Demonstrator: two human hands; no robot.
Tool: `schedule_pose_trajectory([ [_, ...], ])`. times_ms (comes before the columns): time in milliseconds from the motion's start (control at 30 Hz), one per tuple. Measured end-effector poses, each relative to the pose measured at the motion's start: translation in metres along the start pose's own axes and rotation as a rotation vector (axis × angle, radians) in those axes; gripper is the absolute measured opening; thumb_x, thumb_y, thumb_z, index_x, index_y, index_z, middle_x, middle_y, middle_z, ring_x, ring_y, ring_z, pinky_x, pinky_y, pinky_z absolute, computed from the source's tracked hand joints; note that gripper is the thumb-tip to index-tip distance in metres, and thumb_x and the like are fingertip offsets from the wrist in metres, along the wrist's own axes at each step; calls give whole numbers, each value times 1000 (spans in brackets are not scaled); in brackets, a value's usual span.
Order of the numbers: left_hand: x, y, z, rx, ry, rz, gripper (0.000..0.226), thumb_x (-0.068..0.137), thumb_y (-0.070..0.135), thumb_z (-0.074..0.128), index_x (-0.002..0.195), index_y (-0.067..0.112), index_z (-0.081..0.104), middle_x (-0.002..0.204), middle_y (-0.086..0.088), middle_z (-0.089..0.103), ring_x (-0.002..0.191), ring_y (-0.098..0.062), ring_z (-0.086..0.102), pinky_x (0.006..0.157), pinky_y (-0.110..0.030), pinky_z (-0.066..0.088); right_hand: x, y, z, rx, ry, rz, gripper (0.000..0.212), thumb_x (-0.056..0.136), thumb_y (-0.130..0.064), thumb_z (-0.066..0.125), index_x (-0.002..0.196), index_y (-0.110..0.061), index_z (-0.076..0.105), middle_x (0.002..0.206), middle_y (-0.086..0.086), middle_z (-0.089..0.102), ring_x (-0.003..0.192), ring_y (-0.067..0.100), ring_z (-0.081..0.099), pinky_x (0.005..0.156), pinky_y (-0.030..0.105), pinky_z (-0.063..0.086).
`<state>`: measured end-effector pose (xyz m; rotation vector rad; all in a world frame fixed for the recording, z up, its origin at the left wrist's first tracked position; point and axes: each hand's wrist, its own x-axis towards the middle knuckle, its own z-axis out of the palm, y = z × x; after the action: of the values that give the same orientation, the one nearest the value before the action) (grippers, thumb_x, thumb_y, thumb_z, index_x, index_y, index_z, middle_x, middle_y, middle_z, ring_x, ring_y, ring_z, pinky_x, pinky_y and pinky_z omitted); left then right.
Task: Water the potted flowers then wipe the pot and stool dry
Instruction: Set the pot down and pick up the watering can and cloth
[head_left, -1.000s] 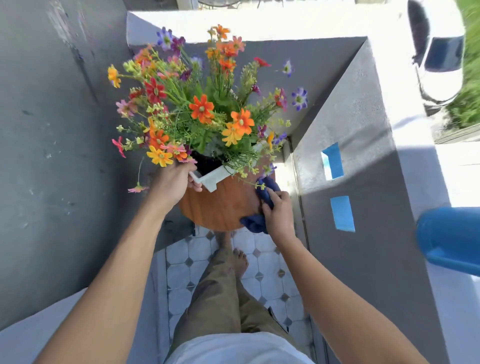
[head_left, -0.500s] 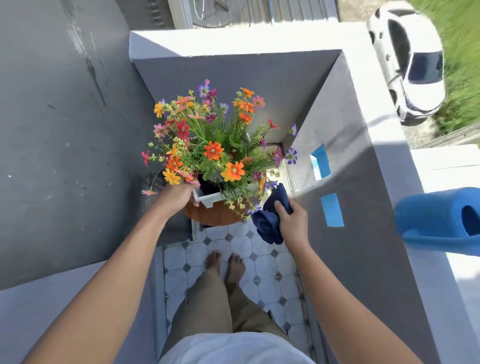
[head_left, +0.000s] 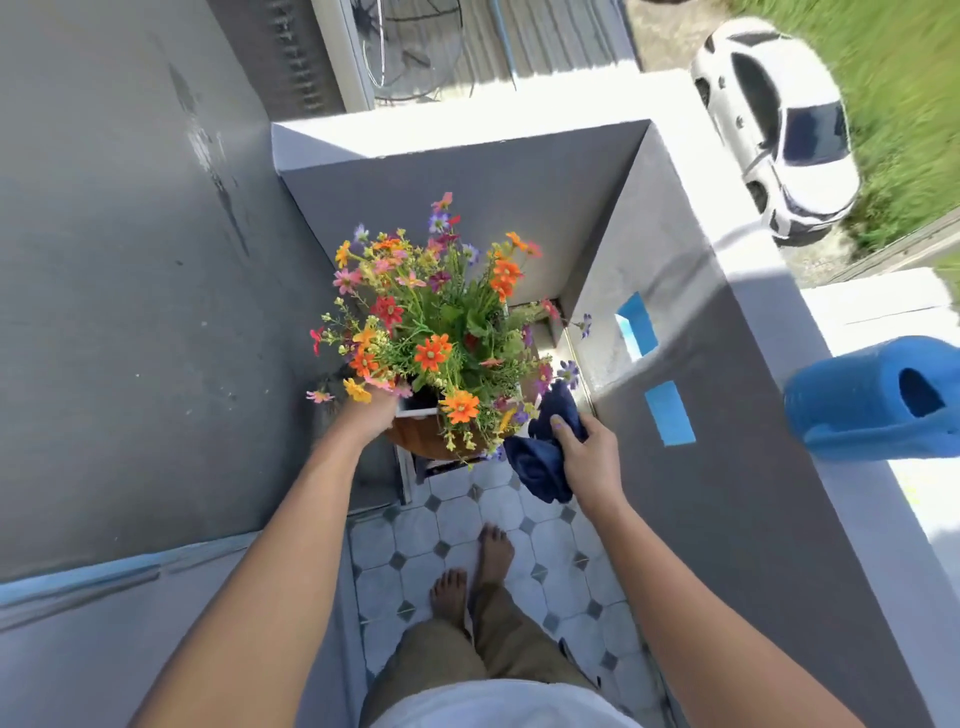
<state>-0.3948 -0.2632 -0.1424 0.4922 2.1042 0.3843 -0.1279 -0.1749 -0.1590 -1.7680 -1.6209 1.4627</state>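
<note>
Nearest the camera, a white shirt hem and olive-tan trousers lead down to two bare feet (head_left: 470, 577) standing on a floor of pale octagonal tiles with small dark diamond insets (head_left: 457, 519). Both bare forearms reach forward from the lower corners. The right hand (head_left: 587, 457) is clenched around a crumpled dark navy cloth (head_left: 540, 457), which bulges out to the left of the fist and rises just beside the blooms, close to the stool's right edge; whether it touches the wood cannot be told. The left hand (head_left: 371, 410) is at the near left rim of a white plastic pot (head_left: 415, 413), its fingers hidden under the flowers, so its grasp cannot be told for certain. The pot sits on a round brown wooden stool top (head_left: 426, 441), of which only the near arc shows, in the far corner of the narrow balcony. A dense bunch of orange, red, pink, yellow and purple flowers with green leaves (head_left: 441, 327) spreads over the pot and hides most of it. To the right, a bright blue plastic watering can (head_left: 878, 400) rests on the white top of the grey parapet wall (head_left: 727, 415), well apart from the pot. Beyond the wall, far below, a white car (head_left: 779, 130) stands beside grass.
</note>
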Motion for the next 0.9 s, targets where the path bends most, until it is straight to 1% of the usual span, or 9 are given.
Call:
schedule_pose_trajectory([
  [67, -9, 5, -1, -16, -2, 38, 28, 100, 20, 31, 82, 12, 51, 76, -10, 53, 77, -26, 53, 71, -33, 38, -10, -11, -2, 22, 27, -4, 22, 97, -20, 60, 75, -20, 60, 69, 1, 64, 63, 15, 55, 63, 37, 45],
  [167, -32, 11, -5, 44, -9, 58, 21, 101, 18, 33, 109, 13, 52, 89, -11, 55, 78, -27, 54, 70, -33, 43, -29, -25, -10, 45, 28, -13, 24, 98, -13, 58, 74, -17, 58, 66, -3, 58, 60, 11, 51, 63, 31, 42],
  [233, -52, 13, -9, 187, -9, 123, 16, 102, 22, 32, 109, 16, 45, 90, -12, 57, 74, -28, 56, 65, -33, 45, -41, -34, -17, 53, 28, -30, 14, 97, -11, 57, 87, -3, 62, 76, 6, 64, 68, 19, 57, 68, 35, 46],
  [300, -70, 17, -10, 307, -15, 153, 26, 98, 21, 36, 113, 9, 53, 90, -15, 62, 70, -29, 59, 59, -31, 46, -52, -41, -24, 59, 73, -47, 15, 96, -14, 56, 96, 0, 63, 85, 15, 69, 78, 31, 65, 74, 43, 53],
  [400, -107, 40, -6, 458, -47, 224, 41, 95, 27, 39, 110, -5, 60, 107, -26, 65, 92, -39, 65, 76, -42, 53, -77, -49, -42, 104, 153, -69, 14, 97, -13, 55, 98, -2, 64, 91, 16, 71, 86, 32, 67, 77, 41, 54],
  [500, -150, 82, -1, 502, 26, 422, 38, 96, 36, 38, 90, 4, 60, 93, -20, 64, 80, -32, 61, 78, -42, 51, -96, -65, -73, 150, 212, -127, 12, 97, -16, 55, 98, -11, 66, 90, 10, 72, 89, 28, 69, 85, 47, 55],
  [600, -190, 136, 8, 356, 168, 666, 35, 97, 38, 40, 100, 12, 63, 97, -9, 67, 87, -27, 63, 78, -37, 51, -112, -88, -125, 207, 297, -235, 10, 97, -18, 57, 101, -18, 67, 93, 4, 73, 90, 23, 70, 87, 47, 58],
  [767, -232, 211, 60, -93, 48, 915, 24, 97, 36, 47, 102, 19, 63, 95, -4, 70, 87, -23, 66, 66, -26, 47, -133, -104, -215, 325, 439, -290, 8, 96, -27, 58, 100, -23, 64, 89, 14, 72, 81, 35, 71, 78, 54, 60],
  [900, -265, 262, 132, -261, -8, 1000, 21, 97, 32, 48, 105, 19, 63, 91, -2, 69, 82, -22, 64, 71, -31, 50, -144, -97, -296, 421, 588, -319, 12, 98, -20, 57, 101, -24, 68, 84, 8, 72, 69, 24, 67, 66, 40, 53],
])
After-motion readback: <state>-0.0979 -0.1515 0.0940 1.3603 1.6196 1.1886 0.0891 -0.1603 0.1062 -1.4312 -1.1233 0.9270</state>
